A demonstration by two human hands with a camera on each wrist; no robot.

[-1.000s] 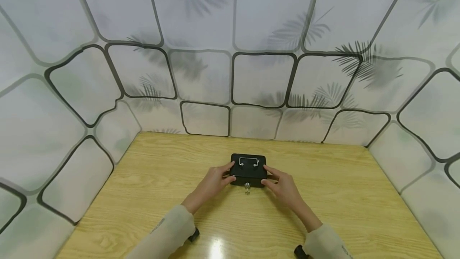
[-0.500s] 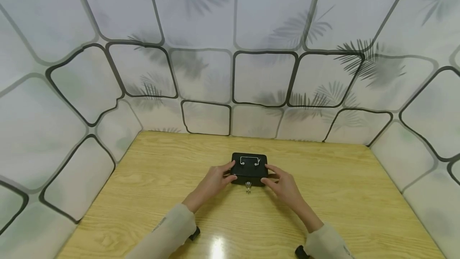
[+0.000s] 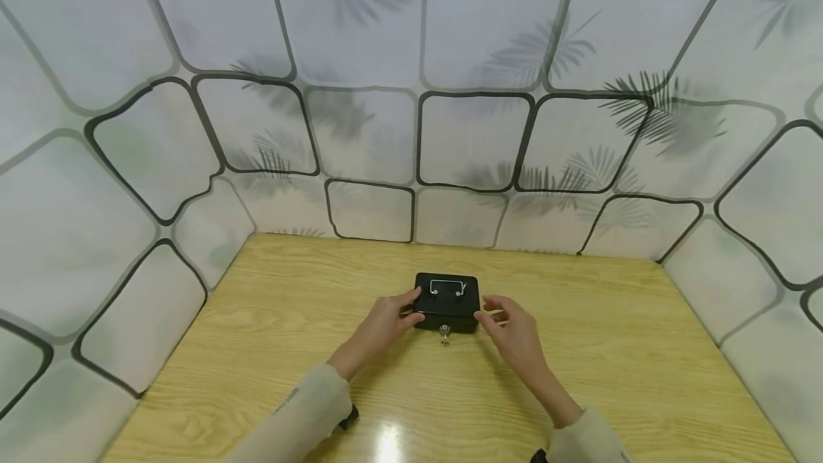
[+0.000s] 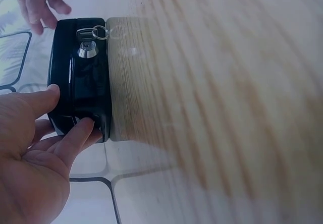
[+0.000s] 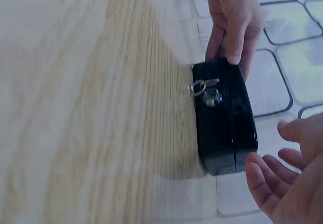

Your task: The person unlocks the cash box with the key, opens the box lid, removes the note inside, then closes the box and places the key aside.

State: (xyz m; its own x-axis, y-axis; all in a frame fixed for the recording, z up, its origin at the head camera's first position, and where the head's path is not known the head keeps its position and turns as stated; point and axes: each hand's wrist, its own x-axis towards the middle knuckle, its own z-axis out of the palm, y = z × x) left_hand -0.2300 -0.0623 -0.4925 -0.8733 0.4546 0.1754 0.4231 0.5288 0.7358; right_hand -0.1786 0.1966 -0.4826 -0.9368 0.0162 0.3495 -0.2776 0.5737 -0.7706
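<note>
A small black cash box (image 3: pixel 448 303) with a wire handle (image 3: pixel 448 281) on its lid stands closed on the table. A key (image 4: pixel 87 34) with a ring sits in the silver lock (image 4: pixel 88 50) on its front. My left hand (image 3: pixel 384 321) holds the box's left end, thumb and fingers on its edges. By the right end is my right hand (image 3: pixel 516 331), fingers loosely bent around nothing. In the right wrist view its fingertips lie close to the box's corner; whether one touches, I cannot tell.
The wood-grain table (image 3: pixel 270 291) extends around the box on all sides. Patterned cloth walls (image 3: pixel 450 141) with dark outlines and leaf prints rise behind and at both sides. Light glares on the near tabletop.
My right hand has let go of the box's right end and shifted slightly to the right. My left hand and the box stay in place.
</note>
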